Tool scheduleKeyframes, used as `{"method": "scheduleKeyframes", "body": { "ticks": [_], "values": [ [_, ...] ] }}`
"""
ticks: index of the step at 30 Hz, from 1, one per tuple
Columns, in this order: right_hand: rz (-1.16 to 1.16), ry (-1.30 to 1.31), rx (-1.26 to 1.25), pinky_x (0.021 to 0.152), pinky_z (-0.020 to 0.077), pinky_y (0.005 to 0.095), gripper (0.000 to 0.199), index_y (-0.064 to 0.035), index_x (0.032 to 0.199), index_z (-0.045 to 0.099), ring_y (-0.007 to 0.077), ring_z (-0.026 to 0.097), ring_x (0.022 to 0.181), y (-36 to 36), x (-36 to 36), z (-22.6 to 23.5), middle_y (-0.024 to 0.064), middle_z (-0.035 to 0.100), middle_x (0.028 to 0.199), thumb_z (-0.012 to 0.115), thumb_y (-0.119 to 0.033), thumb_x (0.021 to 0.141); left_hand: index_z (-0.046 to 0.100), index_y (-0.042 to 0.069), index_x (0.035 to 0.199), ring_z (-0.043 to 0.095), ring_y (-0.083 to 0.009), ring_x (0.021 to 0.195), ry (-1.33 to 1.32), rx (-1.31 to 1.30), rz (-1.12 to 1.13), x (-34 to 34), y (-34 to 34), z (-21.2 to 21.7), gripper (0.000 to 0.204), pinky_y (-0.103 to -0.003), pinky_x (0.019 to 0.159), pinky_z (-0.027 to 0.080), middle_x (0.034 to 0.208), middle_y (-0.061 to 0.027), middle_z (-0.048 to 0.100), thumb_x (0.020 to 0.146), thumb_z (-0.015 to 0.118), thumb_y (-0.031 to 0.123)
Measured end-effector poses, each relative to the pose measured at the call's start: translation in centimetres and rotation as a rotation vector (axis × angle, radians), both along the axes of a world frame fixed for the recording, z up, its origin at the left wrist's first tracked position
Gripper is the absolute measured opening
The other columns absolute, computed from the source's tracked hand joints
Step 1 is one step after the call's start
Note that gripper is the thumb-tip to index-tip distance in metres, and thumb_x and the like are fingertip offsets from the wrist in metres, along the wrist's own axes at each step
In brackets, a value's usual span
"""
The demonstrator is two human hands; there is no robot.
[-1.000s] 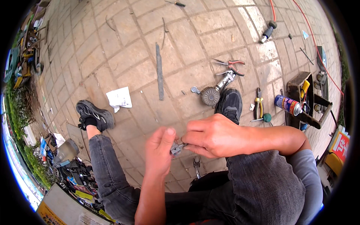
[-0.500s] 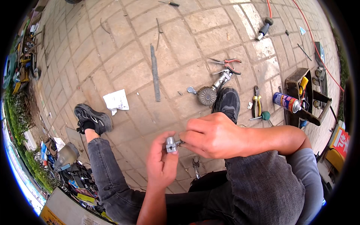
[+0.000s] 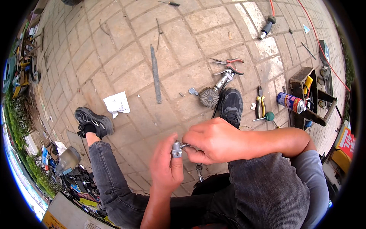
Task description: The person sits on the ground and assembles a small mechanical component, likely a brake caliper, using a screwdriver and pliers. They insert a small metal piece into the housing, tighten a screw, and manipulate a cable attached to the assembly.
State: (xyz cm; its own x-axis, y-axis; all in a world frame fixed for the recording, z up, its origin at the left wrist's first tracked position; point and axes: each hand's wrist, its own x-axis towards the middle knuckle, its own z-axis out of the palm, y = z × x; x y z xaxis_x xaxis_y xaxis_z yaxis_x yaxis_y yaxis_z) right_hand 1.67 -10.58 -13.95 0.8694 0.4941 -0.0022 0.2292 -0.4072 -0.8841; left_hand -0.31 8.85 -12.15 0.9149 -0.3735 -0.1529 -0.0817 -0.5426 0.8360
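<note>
A small silver metal fitting point(image 3: 177, 150) with a hole in its face sits between the thumb and fingers of my left hand point(image 3: 165, 166). From the right, my right hand point(image 3: 212, 140) pinches a thin, dark metal piece point(image 3: 185, 145) that meets the fitting's side. Its kind cannot be made out, as my fingers cover most of it. Both hands are close together above the paving, between my knees. Past my right hand, by my shoe, lies a metal tool with a round ribbed head point(image 3: 209, 97).
Red-handled pliers point(image 3: 233, 66), yellow-handled pliers point(image 3: 260, 105), a green-handled screwdriver point(image 3: 269, 116) and a spray can point(image 3: 290, 102) lie to the right, beside a wooden tool box point(image 3: 299, 79). White paper point(image 3: 116, 103) and a flat metal strip point(image 3: 155, 76) lie ahead. A red hose point(image 3: 318, 42) runs far right.
My left hand and the fitting have shifted slightly to the right, and the fitting has turned a little. My right hand keeps its pinch almost in place.
</note>
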Motion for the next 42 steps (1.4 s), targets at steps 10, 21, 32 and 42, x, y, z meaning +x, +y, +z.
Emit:
{"method": "scheduleKeyframes", "body": {
  "ticks": [10, 21, 32, 42],
  "values": [
    [-0.081, -0.534, -0.079, 0.045, 0.0332, 0.028, 0.029, -0.0025, 0.083, 0.061, 0.0146, 0.045, 0.051, 0.4, 0.3, -0.8, -0.0004, 0.04, 0.06, 0.071, -0.013, 0.058, 0.046, -0.005, 0.124, 0.052, -0.0163, 0.089, 0.136, -0.377, 0.214, -1.1, -0.5, -0.3, 0.036, -0.027, 0.078, 0.043, 0.106, -0.0139, 0.056, 0.09, 0.052, 0.005],
    [-0.022, -0.748, -0.066, 0.047, 0.0297, 0.0263, 0.038, -0.0004, 0.093, 0.065, 0.0115, 0.043, 0.054, -0.8, -0.3, -1.3, -0.0018, 0.045, 0.066, 0.069, -0.013, 0.057, 0.043, 0.003, 0.115, 0.051, -0.014, 0.091, 0.22, -0.625, 0.346, -3.5, -1.6, -0.5, 0.03, -0.027, 0.08, 0.044, 0.11, -0.0151, 0.053, 0.09, 0.059, 0.003],
    [0.048, -0.778, -0.049, 0.047, 0.0319, 0.0249, 0.043, -0.0005, 0.097, 0.064, 0.0112, 0.044, 0.054, -1.2, -0.5, -0.9, -0.0011, 0.046, 0.067, 0.068, -0.016, 0.058, 0.041, 0.003, 0.113, 0.054, -0.0171, 0.098, 0.117, -0.477, 0.231, -4.6, -0.8, -1.2, 0.029, -0.029, 0.085, 0.045, 0.113, -0.0191, 0.054, 0.091, 0.059, 0.005],
    [0.031, -0.762, -0.003, 0.047, 0.0332, 0.0252, 0.042, -0.0006, 0.099, 0.064, 0.0115, 0.045, 0.054, -1.3, -0.4, -1.1, -0.0008, 0.047, 0.069, 0.068, -0.017, 0.06, 0.044, 0.004, 0.116, 0.055, -0.0184, 0.096, 0.065, -0.441, 0.217, -4.4, -0.9, -1.1, 0.031, -0.03, 0.083, 0.045, 0.114, -0.0201, 0.056, 0.091, 0.06, 0.011]
  ]
}}
